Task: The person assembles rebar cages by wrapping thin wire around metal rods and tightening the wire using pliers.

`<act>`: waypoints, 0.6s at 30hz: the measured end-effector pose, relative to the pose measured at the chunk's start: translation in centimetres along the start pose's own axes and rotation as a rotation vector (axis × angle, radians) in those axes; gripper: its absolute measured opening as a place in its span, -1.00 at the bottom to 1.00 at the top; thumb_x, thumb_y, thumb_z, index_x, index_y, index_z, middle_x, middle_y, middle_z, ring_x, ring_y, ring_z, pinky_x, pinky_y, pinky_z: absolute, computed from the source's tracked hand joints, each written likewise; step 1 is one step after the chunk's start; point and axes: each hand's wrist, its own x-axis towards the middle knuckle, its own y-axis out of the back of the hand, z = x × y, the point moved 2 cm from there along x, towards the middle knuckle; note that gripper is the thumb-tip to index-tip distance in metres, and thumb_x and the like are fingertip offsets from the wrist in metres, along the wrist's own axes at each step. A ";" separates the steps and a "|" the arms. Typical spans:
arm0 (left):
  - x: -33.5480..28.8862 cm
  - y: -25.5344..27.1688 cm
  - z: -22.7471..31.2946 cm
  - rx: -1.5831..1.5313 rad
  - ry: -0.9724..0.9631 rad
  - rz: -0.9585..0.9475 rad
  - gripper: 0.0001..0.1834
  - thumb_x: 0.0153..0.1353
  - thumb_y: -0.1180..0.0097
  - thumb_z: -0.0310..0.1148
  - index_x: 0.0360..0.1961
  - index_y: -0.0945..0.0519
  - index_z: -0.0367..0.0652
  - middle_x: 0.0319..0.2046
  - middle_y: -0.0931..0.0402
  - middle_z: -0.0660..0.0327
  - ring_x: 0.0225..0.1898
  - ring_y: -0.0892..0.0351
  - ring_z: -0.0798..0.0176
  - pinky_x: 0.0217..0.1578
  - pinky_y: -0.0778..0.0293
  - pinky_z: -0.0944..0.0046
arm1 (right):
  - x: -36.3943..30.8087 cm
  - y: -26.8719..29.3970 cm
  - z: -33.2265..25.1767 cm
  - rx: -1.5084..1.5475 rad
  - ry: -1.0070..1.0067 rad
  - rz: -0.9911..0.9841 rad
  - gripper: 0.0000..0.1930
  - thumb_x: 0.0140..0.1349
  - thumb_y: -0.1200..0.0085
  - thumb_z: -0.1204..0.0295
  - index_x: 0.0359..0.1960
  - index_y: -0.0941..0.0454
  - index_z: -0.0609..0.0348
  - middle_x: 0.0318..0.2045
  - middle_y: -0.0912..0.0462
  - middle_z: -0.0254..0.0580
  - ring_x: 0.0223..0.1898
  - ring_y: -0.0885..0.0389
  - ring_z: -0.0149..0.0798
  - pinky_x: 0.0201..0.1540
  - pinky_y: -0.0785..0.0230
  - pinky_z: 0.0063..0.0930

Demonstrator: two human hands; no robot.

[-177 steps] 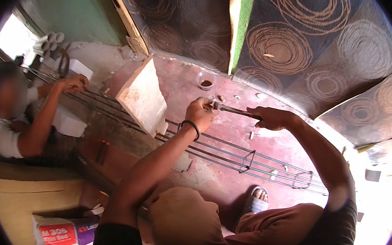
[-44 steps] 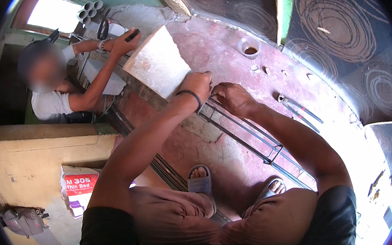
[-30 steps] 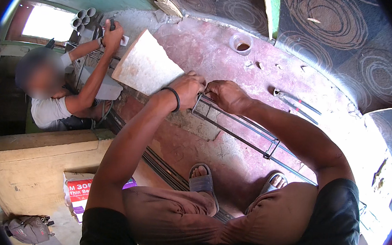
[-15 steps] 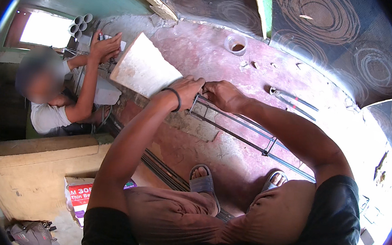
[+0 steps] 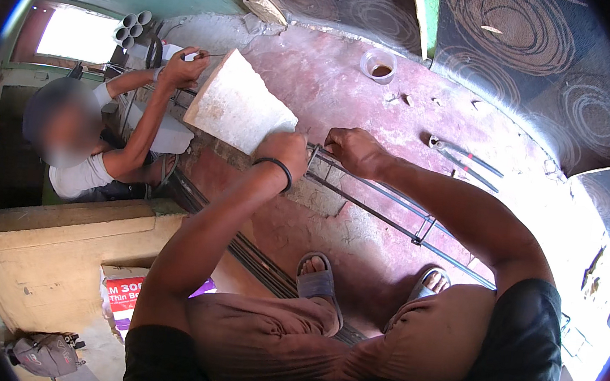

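Observation:
A long rebar cage (image 5: 372, 209) of dark steel bars with square stirrups runs diagonally in front of me. My left hand (image 5: 281, 152) is closed in a fist around its far-left part, beside the stirrup (image 5: 312, 158) there. It overlaps the lower corner of a pale, rough-faced slab (image 5: 242, 105), where the bars pass out of sight. My right hand (image 5: 355, 151) is just right of that stirrup, at the far bar. Its fingers are bent and pressed together; what they pinch is hidden. Another stirrup (image 5: 423, 230) shows farther right along the cage.
Red-marked long-handled cutters (image 5: 465, 163) and a cup of brown liquid (image 5: 379, 66) rest on the floor. A co-worker (image 5: 111, 130) crouches at the left, hands raised near the bars. Loose rebars (image 5: 259, 259) lie by my sandals. A wooden partition (image 5: 68, 246) stands lower left.
My hands, close together at the stirrup before, have come apart, the left now over the slab's corner. The co-worker's hands have shifted. The whole view has moved slightly.

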 end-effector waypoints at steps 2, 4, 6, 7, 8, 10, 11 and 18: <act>0.2 -0.8 -0.2 0.034 0.040 -0.006 -0.79 0.16 -0.10 -0.35 -0.29 -0.69 -0.22 -0.24 -0.64 -0.08 -0.15 -0.65 -0.13 -0.12 -0.57 -0.03 | 0.1 -0.1 0.2 -0.022 -0.024 -0.004 -0.83 0.26 -0.08 0.39 -0.24 -0.55 0.25 -0.32 -0.65 0.08 -0.25 -0.64 0.11 -0.19 -0.47 -0.14; -0.1 -1.6 -0.3 0.028 0.101 -0.036 -0.78 0.16 -0.08 -0.36 -0.29 -0.70 -0.22 -0.23 -0.65 -0.06 -0.13 -0.66 -0.11 -0.12 -0.58 -0.03 | 0.1 -0.3 0.1 -0.028 -0.042 -0.017 -0.83 0.27 -0.07 0.39 -0.24 -0.54 0.25 -0.32 -0.65 0.08 -0.24 -0.64 0.11 -0.19 -0.46 -0.14; 0.1 -2.3 -0.5 0.025 0.098 -0.033 -0.78 0.16 -0.07 -0.36 -0.29 -0.70 -0.22 -0.23 -0.66 -0.05 -0.13 -0.66 -0.11 -0.12 -0.58 -0.02 | 0.1 -0.5 0.0 -0.033 -0.048 -0.034 -0.83 0.27 -0.07 0.39 -0.24 -0.54 0.25 -0.32 -0.65 0.07 -0.24 -0.63 0.11 -0.19 -0.46 -0.14; 0.1 -2.6 -0.7 0.021 0.099 -0.026 -0.78 0.17 -0.05 -0.37 -0.29 -0.70 -0.21 -0.23 -0.66 -0.04 -0.13 -0.66 -0.10 -0.12 -0.58 -0.02 | 0.1 -0.4 -0.1 -0.027 -0.034 -0.026 -0.83 0.27 -0.07 0.39 -0.24 -0.54 0.25 -0.32 -0.64 0.08 -0.24 -0.63 0.12 -0.18 -0.45 -0.13; 0.2 -2.9 -0.9 0.022 0.107 -0.026 -0.78 0.17 -0.05 -0.37 -0.29 -0.70 -0.21 -0.23 -0.66 -0.04 -0.13 -0.66 -0.10 -0.12 -0.58 -0.02 | 0.1 -0.5 -0.2 -0.021 -0.020 -0.018 -0.84 0.27 -0.06 0.39 -0.25 -0.54 0.25 -0.32 -0.64 0.08 -0.24 -0.62 0.13 -0.18 -0.45 -0.13; 0.4 -3.0 -0.7 0.033 0.127 0.019 -0.75 0.18 -0.17 -0.18 -0.31 -0.68 -0.13 -0.27 -0.64 -0.02 -0.18 -0.62 -0.15 -0.14 -0.53 -0.04 | 0.1 -0.4 0.2 -0.010 -0.047 -0.021 -0.83 0.26 -0.06 0.37 -0.22 -0.55 0.20 -0.30 -0.65 0.07 -0.21 -0.62 0.13 -0.15 -0.45 -0.11; 0.6 -3.1 -0.7 0.029 0.131 0.020 -0.75 0.18 -0.17 -0.18 -0.31 -0.68 -0.13 -0.27 -0.64 -0.02 -0.18 -0.62 -0.15 -0.14 -0.53 -0.04 | 0.2 -0.4 0.4 0.004 -0.077 -0.021 -0.82 0.24 -0.06 0.35 -0.19 -0.56 0.14 -0.29 -0.65 0.06 -0.18 -0.61 0.12 -0.12 -0.45 -0.09; -0.9 -0.8 -0.7 -0.025 -0.046 0.313 -0.80 0.15 -0.17 -0.31 -0.32 -0.60 -0.24 -0.34 -0.63 -0.05 -0.22 -0.62 -0.16 -0.15 -0.53 -0.05 | 0.1 1.2 -1.3 -0.011 0.019 0.052 -0.83 0.29 -0.03 0.40 -0.23 -0.54 0.26 -0.32 -0.62 0.11 -0.24 -0.61 0.16 -0.17 -0.43 -0.09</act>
